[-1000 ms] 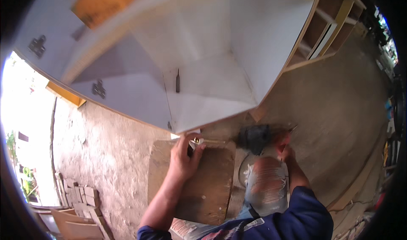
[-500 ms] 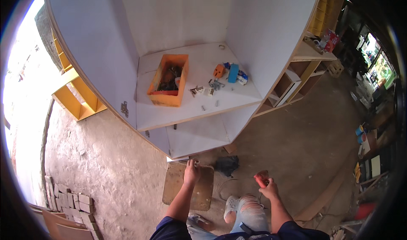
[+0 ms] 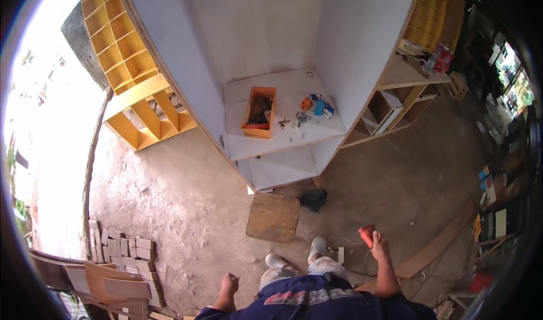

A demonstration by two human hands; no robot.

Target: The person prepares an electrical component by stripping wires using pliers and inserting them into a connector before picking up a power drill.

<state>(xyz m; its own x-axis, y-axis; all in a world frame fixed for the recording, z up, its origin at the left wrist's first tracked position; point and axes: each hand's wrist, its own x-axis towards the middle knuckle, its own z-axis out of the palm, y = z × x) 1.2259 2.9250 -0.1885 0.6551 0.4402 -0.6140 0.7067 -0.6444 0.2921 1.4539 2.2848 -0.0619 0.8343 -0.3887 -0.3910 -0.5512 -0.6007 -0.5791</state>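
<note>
My right hand (image 3: 381, 248) grips a red corded power tool (image 3: 367, 236), held out over the floor to the right of my legs; its exact kind cannot be made out. Low beside my left hip, my left hand (image 3: 229, 285) is closed, and whatever its fingers hold is hidden. Ahead of me stands a tall white cabinet (image 3: 260, 26). On its shelf (image 3: 243, 146) sit an orange bin (image 3: 273, 113) of mixed items, a small orange thing (image 3: 306, 103), a blue block (image 3: 319, 107) and a scatter of small metal hardware (image 3: 304, 117).
A worn brown board (image 3: 272, 218) lies in front of the cabinet, beside a black bundle (image 3: 313, 199). Yellow compartment shelving (image 3: 124, 48) flanks it on the left, a wooden frame unit (image 3: 390, 113) on the right. Paving blocks (image 3: 127, 246) are stacked at left. A cord (image 3: 367, 263) runs near my right foot.
I have stepped back from the cabinet and now stand more upright. My left hand has dropped from the cabinet's lower front edge to my side. The red power tool stays in my right hand.
</note>
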